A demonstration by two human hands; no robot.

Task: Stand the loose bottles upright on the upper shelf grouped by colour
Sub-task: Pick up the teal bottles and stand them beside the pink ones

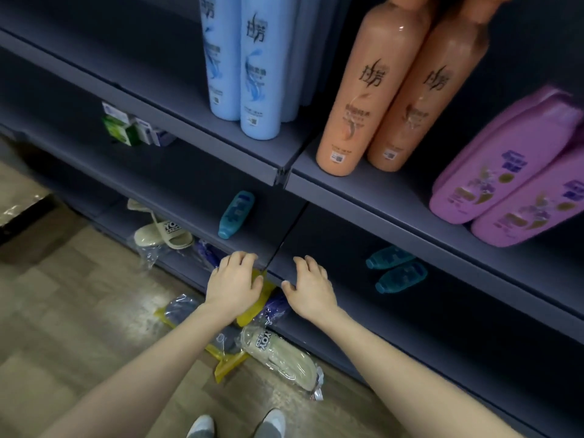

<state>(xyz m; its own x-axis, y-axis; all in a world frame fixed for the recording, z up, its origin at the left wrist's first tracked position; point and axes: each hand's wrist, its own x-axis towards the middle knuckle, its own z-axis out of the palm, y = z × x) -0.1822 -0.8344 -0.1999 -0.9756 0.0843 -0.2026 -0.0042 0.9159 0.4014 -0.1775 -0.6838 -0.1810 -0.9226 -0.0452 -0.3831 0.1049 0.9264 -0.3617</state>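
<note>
teal plastic bottles, three of them, lie on their sides on the dark grey-blue middle shelf, below the upper shelf. one teal bottle lies alone on the left section, near the seam between the two sections, its cap pointing toward the front edge. the other two lie just beside each other on the right section, the rear teal bottle and the front teal bottle, both with caps pointing left; whether they touch cannot be told.

on the upper shelf, tall pale blue bottles stand upright near the right end of the left section. two tall peach-orange bottles stand side by side at the left end of the right section, and two squat pink bottles stand further right, close to the front edge.

the left hand is at the front edge of the middle shelf by the seam, fingers loosely bent, grasping nothing. the right hand is just to the right of it at the same edge, fingers relaxed and spread, also empty; whether either touches the shelf cannot be told.

small green and white boxes sit far left on the middle shelf. cream slippers rest lower down, and bagged slippers lie on the wooden floor.
</note>
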